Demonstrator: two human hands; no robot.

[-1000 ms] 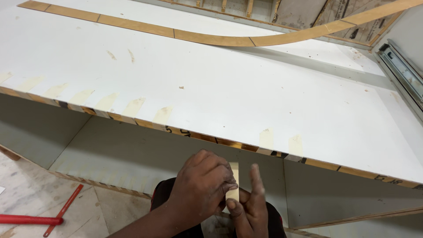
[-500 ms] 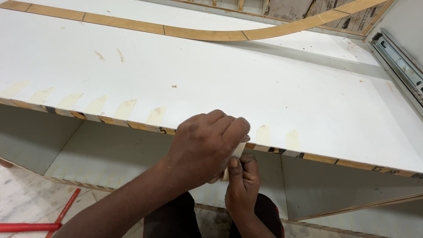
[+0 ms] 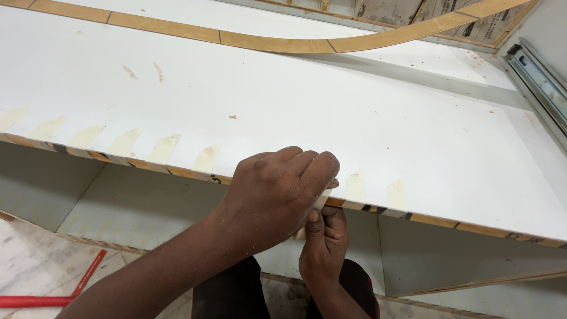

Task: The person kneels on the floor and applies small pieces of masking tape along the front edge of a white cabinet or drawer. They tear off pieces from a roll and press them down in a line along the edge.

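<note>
Left hand sits knuckles-up on the front edge of the white panel, fingers curled tight, pinching a small strip of beige tape against that edge (only a sliver of the strip shows past the fingertips). Right hand is just below it at 5 o'clock, under the panel lip, thumb pressed up onto the lower end of the same strip; fingers folded narrow. Tape sits at the panel's front edge, about 6 o'clock in view. More tape tabs run along the edge toward 9 o'clock, two more at 3 o'clock of the hands. Curved wooden strip at 12 o'clock, metal drawer slide at 2 o'clock, red tool on the floor at 8 o'clock.
</note>
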